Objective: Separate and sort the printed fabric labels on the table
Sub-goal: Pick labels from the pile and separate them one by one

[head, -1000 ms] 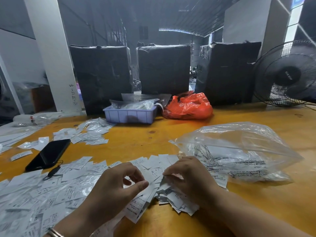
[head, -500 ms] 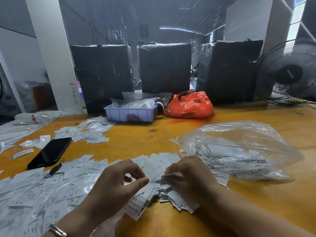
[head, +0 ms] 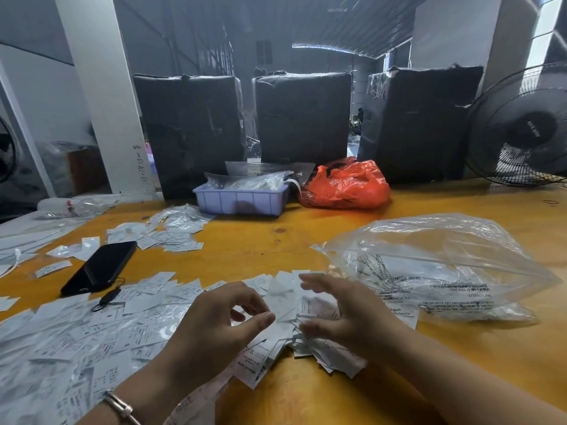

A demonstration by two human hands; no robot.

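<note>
at the near edge a silver bracelet [head: 121, 406] circles the left wrist. the left hand [head: 211, 328] hovers over the spread of printed fabric labels [head: 92, 338], its fingers curled with the thumb reaching toward the index finger; whether it pinches a label i cannot tell, though a strip of labels [head: 254, 360] trails out from beneath it toward the table edge. the right hand [head: 343, 314] is beside it, blurred, fingers spread wide and loosely bent over a small heap of labels [head: 325, 354], gripping nothing that shows. the labels cover the near left of the yellow wooden table [head: 306, 240] and bunch up between the two hands.

just right of the right hand lies a clear plastic bag [head: 435, 265] with printed warning text, puffed up. to the left, a black phone [head: 101, 266] rests face up among the labels, a small black strap [head: 107, 299] beside it. further back sits another scatter of labels [head: 165, 231], then a pale purple bin [head: 241, 200] holding clear packets, with an orange plastic bag [head: 346, 185] just beside it. behind stand three black-wrapped bales [head: 302, 118], a white pillar [head: 104, 96] and, far right, a black fan [head: 524, 127].
</note>
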